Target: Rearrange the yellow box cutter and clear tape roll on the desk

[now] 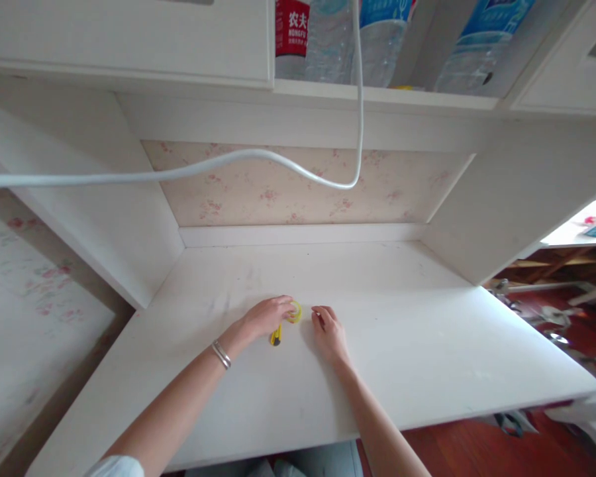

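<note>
My left hand (268,317), with a silver bracelet at the wrist, reaches over the middle of the white desk, its fingers closed on the near side of a small yellow roll of tape (298,313). Below those fingers lies a yellow utility knife (276,336) with a dark end, partly covered by the hand. A short way to the right of the tape, my right hand (330,333) rests close to the desk top with thumb and fingers drawn together. Whatever may be between its fingertips is too small to tell.
The white desk (407,344) has side panels left and right. A white cable (203,168) hangs across the view in front of the shelf. Plastic bottles (380,50) stand in the cupboard above. Beyond the desk's right edge, several items lie on the reddish floor (457,450).
</note>
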